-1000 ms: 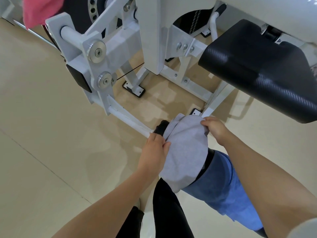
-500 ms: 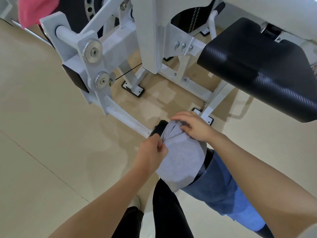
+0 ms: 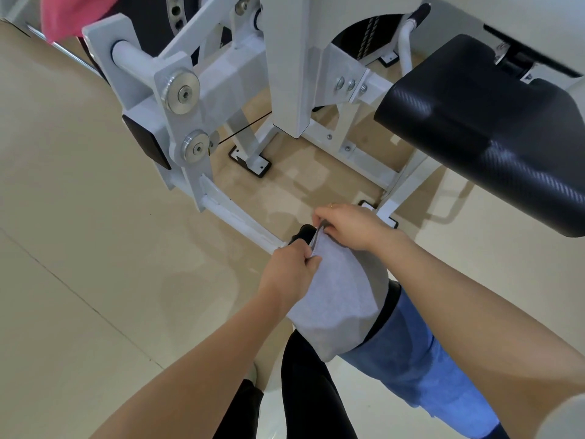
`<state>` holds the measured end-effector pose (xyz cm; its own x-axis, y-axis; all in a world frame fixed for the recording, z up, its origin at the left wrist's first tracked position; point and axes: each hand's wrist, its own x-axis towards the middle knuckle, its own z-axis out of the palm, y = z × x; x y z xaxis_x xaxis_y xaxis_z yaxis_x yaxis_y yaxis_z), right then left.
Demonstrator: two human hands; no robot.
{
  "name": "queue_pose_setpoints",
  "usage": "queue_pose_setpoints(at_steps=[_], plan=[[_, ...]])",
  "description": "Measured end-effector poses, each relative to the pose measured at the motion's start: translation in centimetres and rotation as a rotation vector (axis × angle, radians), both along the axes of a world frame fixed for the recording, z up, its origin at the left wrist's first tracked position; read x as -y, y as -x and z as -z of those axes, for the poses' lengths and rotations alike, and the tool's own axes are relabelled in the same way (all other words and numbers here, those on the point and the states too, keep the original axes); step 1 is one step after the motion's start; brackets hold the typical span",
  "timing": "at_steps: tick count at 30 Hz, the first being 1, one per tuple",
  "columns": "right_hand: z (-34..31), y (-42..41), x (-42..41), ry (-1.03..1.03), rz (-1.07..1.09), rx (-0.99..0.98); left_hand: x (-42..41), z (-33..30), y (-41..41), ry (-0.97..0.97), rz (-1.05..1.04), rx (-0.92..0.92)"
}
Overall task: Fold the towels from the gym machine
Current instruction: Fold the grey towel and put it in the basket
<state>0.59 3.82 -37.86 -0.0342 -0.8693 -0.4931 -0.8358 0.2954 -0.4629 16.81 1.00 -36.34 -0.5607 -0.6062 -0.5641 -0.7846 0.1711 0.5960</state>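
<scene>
On roller pad | right hand [image 3: 349, 228] now beside left hand [image 3: 292, 269] | both grip grey towel [image 3: 340, 299] edge

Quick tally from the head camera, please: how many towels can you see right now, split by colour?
Grey: 1, the grey towel draped over the padded roller, gripped by the left hand and right hand.
Blue: 1, the blue towel hanging further along the same roller.
Pink: 1, the pink towel at the top left edge.
Total: 3
</scene>
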Motion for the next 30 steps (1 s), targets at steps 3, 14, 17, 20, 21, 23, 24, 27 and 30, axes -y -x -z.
queue_pose_setpoints(at_steps=[3,14,17,20,21,23,24,27,30], plan=[[0.1,-0.3,-0.2,0.011,0.106,0.233,0.0,0.0,0.0,-0.031,-0.034,0.004],[-0.1,1.0,-0.5,-0.144,-0.009,0.079,-0.1,0.1,-0.9,-0.007,0.037,0.133],[-0.6,1.3,-1.3,-0.123,0.046,0.144,-0.2,0.0,-1.1,0.002,0.038,0.102],[-0.8,2.0,-1.6,-0.208,0.07,0.18,-0.3,-0.1,-1.2,0.0,0.039,0.081],[-0.7,2.2,-1.7,-0.247,0.047,0.149,-0.3,-0.2,-1.2,-0.002,0.043,0.082],[-0.4,2.3,-1.8,-0.26,-0.044,0.011,-0.3,-0.3,-1.0,0.009,0.076,0.1],[-0.2,2.3,-1.8,-0.241,-0.087,-0.06,-0.3,-0.4,-1.0,0.025,0.103,0.114],[0.4,1.7,-1.3,-0.196,-0.158,-0.166,-0.3,-0.4,-0.9,0.098,0.202,0.158],[0.8,1.3,-0.4,-0.187,-0.199,-0.219,-0.4,-0.2,-0.8,0.176,0.302,0.183]])
